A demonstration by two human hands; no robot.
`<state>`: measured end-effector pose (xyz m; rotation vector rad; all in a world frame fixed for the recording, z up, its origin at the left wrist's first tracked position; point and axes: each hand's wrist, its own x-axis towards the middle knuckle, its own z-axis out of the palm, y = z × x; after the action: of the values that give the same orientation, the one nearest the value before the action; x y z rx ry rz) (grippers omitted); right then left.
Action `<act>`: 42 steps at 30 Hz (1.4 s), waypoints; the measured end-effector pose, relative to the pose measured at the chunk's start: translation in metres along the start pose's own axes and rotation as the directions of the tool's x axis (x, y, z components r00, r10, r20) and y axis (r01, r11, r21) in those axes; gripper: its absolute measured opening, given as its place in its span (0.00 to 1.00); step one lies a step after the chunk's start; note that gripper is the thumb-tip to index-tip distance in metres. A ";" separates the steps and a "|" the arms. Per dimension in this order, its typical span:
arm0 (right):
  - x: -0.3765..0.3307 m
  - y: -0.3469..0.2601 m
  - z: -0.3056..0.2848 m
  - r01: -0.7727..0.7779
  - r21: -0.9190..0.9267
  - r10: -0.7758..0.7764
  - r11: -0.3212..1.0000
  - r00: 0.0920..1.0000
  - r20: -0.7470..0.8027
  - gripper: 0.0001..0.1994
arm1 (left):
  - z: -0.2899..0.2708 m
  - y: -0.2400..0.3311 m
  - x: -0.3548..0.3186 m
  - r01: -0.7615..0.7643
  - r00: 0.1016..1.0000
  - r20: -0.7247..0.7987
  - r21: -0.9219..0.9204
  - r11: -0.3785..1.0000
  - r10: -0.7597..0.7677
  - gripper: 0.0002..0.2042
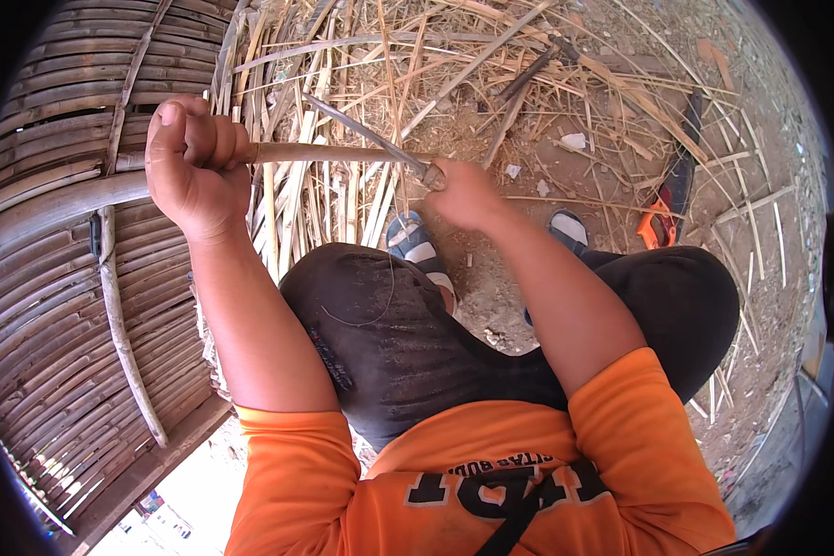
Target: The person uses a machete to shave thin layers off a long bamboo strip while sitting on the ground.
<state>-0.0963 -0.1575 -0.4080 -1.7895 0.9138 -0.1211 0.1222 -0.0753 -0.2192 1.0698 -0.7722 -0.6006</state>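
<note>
My left hand (195, 157) is closed around one end of a bamboo strip (320, 153), beside the slatted wall. The strip runs nearly level across to my right hand (468, 195). That hand is closed on the handle of a knife, whose narrow grey blade (357, 125) points away to the upper left. Blade and strip cross just beside my right fist. Whether the edge bites into the strip cannot be made out. My fingers hide most of the knife's handle and the strip's left end.
Split bamboo strips (292, 199) lie heaped on the ground ahead and to the left. A handsaw with an orange handle (658, 222) rests at the right. At the left stands a bamboo slat wall (42, 287). My sandalled feet (415, 243) are below the hands.
</note>
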 end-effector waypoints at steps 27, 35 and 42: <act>-0.012 0.003 0.022 0.007 -0.007 -0.007 1.000 0.998 0.065 0.18 | -0.007 0.002 -0.012 0.024 0.999 -0.039 0.007 1.000 -0.024 0.14; -0.018 -0.053 -0.027 0.030 0.056 -0.032 0.998 0.999 0.040 0.16 | -0.004 0.003 -0.012 -0.013 0.999 0.049 -0.036 0.999 0.014 0.14; -0.017 0.016 0.030 -0.061 0.048 0.058 0.997 0.996 0.064 0.16 | -0.005 0.003 -0.014 0.010 0.998 0.058 0.008 1.000 -0.011 0.14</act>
<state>-0.1021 -0.1257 -0.4289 -1.7094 0.9105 -0.0490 0.1176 -0.0609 -0.2214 1.0682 -0.8204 -0.6401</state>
